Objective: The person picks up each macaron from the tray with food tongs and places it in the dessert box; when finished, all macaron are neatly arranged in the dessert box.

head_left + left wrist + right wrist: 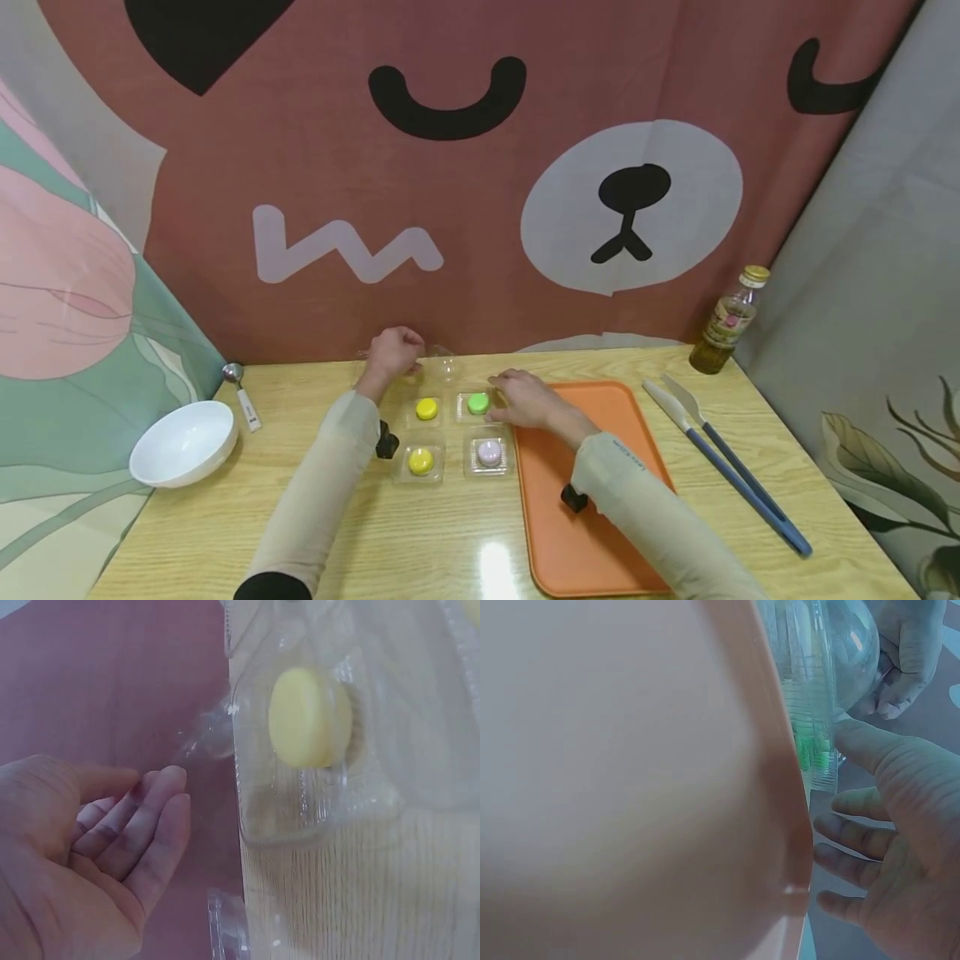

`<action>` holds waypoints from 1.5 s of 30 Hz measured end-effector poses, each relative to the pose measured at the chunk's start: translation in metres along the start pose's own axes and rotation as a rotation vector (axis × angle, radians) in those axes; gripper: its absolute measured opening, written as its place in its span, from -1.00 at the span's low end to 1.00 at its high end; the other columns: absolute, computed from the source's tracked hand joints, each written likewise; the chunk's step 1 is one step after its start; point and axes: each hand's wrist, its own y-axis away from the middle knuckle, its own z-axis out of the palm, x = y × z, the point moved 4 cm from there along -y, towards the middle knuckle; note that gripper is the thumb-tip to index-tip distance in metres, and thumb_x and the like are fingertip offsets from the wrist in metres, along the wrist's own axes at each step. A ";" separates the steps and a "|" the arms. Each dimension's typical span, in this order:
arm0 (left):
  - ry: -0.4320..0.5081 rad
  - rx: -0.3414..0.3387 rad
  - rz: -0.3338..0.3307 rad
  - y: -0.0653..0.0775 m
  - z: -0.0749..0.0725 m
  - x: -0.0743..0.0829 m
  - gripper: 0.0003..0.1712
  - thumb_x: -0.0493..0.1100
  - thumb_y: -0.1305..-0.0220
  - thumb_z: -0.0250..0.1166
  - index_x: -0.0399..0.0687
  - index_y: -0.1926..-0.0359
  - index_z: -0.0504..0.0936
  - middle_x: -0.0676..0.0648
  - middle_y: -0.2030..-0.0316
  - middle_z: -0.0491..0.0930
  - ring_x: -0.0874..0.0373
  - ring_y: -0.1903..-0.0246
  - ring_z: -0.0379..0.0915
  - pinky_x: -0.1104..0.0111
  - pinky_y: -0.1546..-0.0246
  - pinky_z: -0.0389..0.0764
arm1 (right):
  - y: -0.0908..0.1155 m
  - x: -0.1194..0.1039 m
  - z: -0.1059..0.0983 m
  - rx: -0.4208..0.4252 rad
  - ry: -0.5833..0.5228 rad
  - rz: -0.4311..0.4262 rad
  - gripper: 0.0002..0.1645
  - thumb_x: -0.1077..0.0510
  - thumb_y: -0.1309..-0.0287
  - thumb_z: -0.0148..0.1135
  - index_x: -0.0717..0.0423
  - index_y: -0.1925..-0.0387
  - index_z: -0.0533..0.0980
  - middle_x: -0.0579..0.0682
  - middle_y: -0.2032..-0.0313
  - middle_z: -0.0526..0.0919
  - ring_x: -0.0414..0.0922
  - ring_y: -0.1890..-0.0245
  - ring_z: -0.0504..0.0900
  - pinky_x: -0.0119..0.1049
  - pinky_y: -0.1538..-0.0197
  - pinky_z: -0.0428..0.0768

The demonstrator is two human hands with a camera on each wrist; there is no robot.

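Near the table's back edge is my left hand (392,354), fingers loosely bent, close to clear plastic lids (444,367). In the left wrist view its fingertips hold nothing that I can see. A yellow macaron (307,718) sits in a clear plastic box beside that hand. My right hand (528,397) reaches over the orange tray's far left corner, fingers spread. Its thumb is close to the clear box with the green macaron (477,404); whether they touch I cannot tell. In front are another yellow macaron (421,461) and a lilac macaron (489,452), each in a clear box.
The orange tray (555,533) lies under my right forearm. To its right are two blue-handled knife-like utensils (731,479), with an oil bottle (726,325) behind. A white bowl (183,444) and a metal spoon (242,396) are at left. A bear-print curtain (480,192) borders the back.
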 end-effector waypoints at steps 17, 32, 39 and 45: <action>-0.320 -0.023 -0.049 -0.003 0.015 -0.001 -0.73 -0.09 -0.32 0.27 -0.22 0.23 0.76 -0.16 0.27 0.77 0.06 0.42 0.61 0.22 0.19 0.64 | 0.002 -0.002 -0.005 0.006 -0.016 -0.006 -0.10 -0.21 -0.22 0.38 0.23 -0.40 0.38 0.25 -0.32 0.50 0.19 -0.35 0.46 0.09 -0.45 0.38; -0.022 -0.081 -0.177 -0.017 0.022 -0.014 -0.79 -0.31 -0.23 0.25 -0.39 0.30 0.75 -0.20 0.47 0.76 0.12 0.57 0.66 0.33 0.46 0.73 | 0.000 -0.003 -0.003 0.000 -0.008 -0.009 -0.11 -0.23 -0.22 0.37 0.21 -0.40 0.40 0.23 -0.32 0.51 0.18 -0.35 0.47 0.09 -0.43 0.41; 0.008 -0.063 -0.178 -0.015 0.019 -0.011 -0.81 -0.27 -0.24 0.23 -0.27 0.45 0.68 -0.05 0.62 0.61 0.14 0.58 0.55 0.36 0.43 0.62 | 0.000 -0.004 -0.003 0.006 0.000 -0.012 -0.11 -0.22 -0.21 0.39 0.22 -0.39 0.40 0.23 -0.31 0.53 0.17 -0.33 0.48 0.07 -0.43 0.41; 0.149 -0.062 -0.134 -0.010 0.015 -0.001 -0.81 -0.29 -0.25 0.25 -0.36 0.27 0.72 -0.13 0.47 0.72 0.14 0.52 0.68 0.15 0.17 0.78 | -0.001 -0.002 0.000 0.003 -0.012 0.004 -0.09 -0.22 -0.21 0.38 0.21 -0.41 0.38 0.23 -0.33 0.51 0.17 -0.35 0.46 0.07 -0.47 0.37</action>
